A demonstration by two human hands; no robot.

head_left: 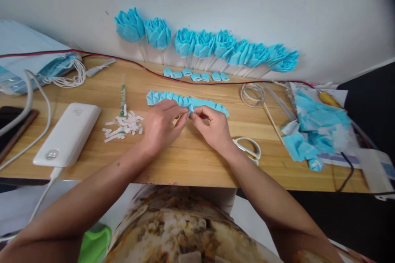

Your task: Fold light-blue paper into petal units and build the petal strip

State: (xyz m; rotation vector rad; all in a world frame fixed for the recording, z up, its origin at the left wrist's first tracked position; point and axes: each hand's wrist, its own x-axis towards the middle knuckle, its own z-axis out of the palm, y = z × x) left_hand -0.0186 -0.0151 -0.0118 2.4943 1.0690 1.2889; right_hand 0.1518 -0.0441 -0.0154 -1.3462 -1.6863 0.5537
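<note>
A long strip of folded light-blue petals (173,98) lies across the middle of the wooden table (191,164). My left hand (162,125) and my right hand (212,127) meet over the strip's middle. Both pinch the same small blue folded piece (191,109) between thumb and fingers. Several small folded blue pieces (196,75) lie in a row behind the strip. Finished blue paper flowers on sticks (203,43) lean against the white wall.
A white power bank (68,132) with cable lies left, beside white paper scraps (123,126) and a green-white tape stick (123,96). White-handled scissors (249,148) sit by my right wrist. A blue paper heap (317,127), wire coil (252,93) and wooden sticks lie right.
</note>
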